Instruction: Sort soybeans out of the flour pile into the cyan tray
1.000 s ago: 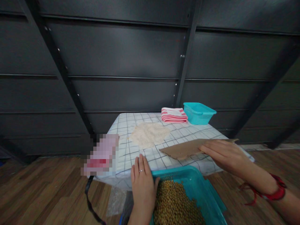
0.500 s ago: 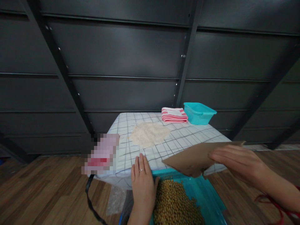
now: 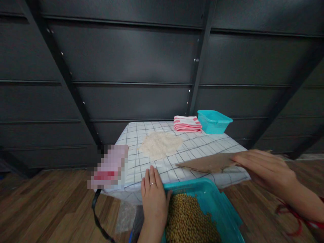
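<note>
My left hand (image 3: 154, 199) lies flat on the near edge of the checked tablecloth (image 3: 136, 168), fingers stretched forward, a ring on one of them. Its thumb is at the left rim of a teal basin (image 3: 202, 185) that holds a heap of small round brownish-yellow beans (image 3: 187, 216). On the right, my right hand (image 3: 263, 167) grips the right end of a piece of brown cardboard (image 3: 207, 162). The cardboard is tilted nearly edge-on above the cloth, just beyond the basin. A pale patch of flour-like powder (image 3: 160, 145) is spread on the cloth ahead of my left hand.
A folded pink-and-white towel (image 3: 187, 124) and a smaller teal basin (image 3: 214, 122) stand at the table's back right. At the left edge lies a blurred-out pink object (image 3: 111, 165) with a black strap (image 3: 95, 209). A dark panelled wall (image 3: 136, 54) rises behind the table.
My right hand has tilted the cardboard flatter and moved slightly right, uncovering more of the basin's far rim. My left hand has stayed in place.
</note>
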